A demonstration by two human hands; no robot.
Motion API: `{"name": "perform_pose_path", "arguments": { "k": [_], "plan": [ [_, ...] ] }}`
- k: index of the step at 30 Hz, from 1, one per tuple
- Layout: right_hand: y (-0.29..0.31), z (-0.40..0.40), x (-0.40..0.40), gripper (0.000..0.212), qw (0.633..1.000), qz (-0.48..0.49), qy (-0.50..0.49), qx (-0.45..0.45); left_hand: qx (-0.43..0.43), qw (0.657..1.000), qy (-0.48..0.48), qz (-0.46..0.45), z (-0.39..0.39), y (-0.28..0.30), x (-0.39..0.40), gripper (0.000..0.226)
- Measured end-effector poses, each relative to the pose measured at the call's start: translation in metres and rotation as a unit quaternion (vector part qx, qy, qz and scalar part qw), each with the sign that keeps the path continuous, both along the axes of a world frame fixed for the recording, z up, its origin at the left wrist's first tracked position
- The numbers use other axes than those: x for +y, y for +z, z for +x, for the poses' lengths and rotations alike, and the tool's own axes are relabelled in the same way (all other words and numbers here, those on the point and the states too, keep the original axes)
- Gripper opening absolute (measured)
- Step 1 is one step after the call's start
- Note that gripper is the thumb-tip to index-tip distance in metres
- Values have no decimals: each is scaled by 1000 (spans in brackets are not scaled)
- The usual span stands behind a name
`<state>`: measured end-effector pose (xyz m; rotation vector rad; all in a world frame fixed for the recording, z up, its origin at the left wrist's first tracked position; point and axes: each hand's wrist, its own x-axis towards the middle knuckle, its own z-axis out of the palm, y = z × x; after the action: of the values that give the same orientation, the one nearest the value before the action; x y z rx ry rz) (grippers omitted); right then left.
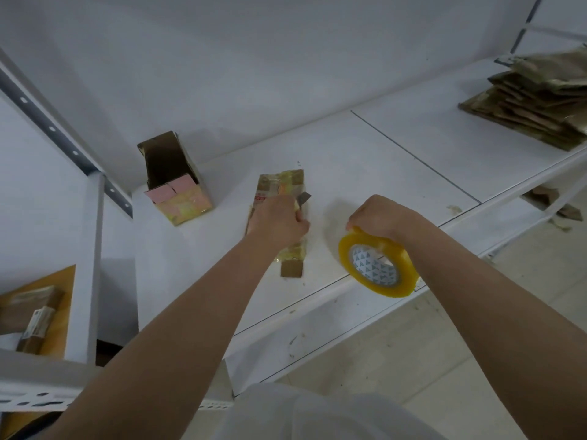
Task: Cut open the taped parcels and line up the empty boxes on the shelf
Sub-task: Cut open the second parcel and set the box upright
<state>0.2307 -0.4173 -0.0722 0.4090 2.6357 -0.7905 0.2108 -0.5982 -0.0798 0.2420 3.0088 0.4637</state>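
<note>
Holding: left hand (279, 219) grips a knife (303, 200) over the flat taped parcel (281, 188) on the shelf (397, 160)
Right hand (379, 219): fingers curled on the tape roll (376, 263), at the shelf's front edge
Open box (173, 177): left of parcel, apart
Flattened boxes (540, 103): stacked far right

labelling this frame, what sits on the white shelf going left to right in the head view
open box → taped parcel under the left hand → tape roll held by the right hand → flattened cardboard stack
</note>
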Motion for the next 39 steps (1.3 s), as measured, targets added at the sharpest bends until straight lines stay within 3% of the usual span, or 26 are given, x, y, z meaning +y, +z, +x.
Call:
{"name": "perform_pose_path", "arguments": {
  "k": [3, 8, 11, 13, 15, 17, 18, 21, 23, 25, 27, 29, 33, 36, 39],
  "plan": [
    [2, 7, 12, 26, 1000, -10, -13, 0, -11, 1000, 10, -22, 1, 3, 8, 22],
    [1, 17, 18, 27, 998, -63, -12, 14, 0, 998, 11, -68, 4, 3, 14, 33],
    [3, 21, 25, 27, 992, -121, -19, 44, -22, 1000, -10, 9, 0, 3, 5, 28],
    [7, 22, 27, 28, 988, -140, -25, 60, -17, 996, 24, 89, -2, 8, 2, 25],
    [9, 22, 26, 29, 987, -141, -26, 69, 17, 992, 72, 106, -3, 12, 4, 47],
    [10, 21, 25, 30, 988, -135, -27, 73, 29, 992, 109, 55, -2, 12, 10, 73],
    [10, 21, 24, 30, 988, -133, -26, 73, 31, 993, 114, 18, -3, 9, 13, 75],
    [9, 20, 23, 29, 989, -130, -21, 74, 25, 995, 65, -69, 0, 6, 9, 53],
    [8, 20, 23, 28, 989, -128, -24, 73, -8, 996, -5, -91, -2, 11, -6, 57],
    [6, 20, 24, 28, 990, -122, -27, 69, -40, 996, -29, -71, -4, 22, -24, 57],
    [4, 19, 22, 28, 991, -114, -30, 68, -32, 999, 11, 1, -3, 30, -31, 47],
    [4, 18, 18, 27, 991, -110, -35, 68, 10, 998, 58, 39, -3, 33, -19, 52],
    [6, 18, 17, 25, 991, -110, -38, 66, 52, 995, 40, -75, 1, 20, 18, 71],
    [7, 19, 24, 26, 992, -99, -44, 69, 23, 996, -12, -83, -1, 12, 13, 62],
    [7, 21, 31, 26, 993, -91, -48, 62, -28, 992, -97, -71, -1, 27, -4, 68]
  ]
}}
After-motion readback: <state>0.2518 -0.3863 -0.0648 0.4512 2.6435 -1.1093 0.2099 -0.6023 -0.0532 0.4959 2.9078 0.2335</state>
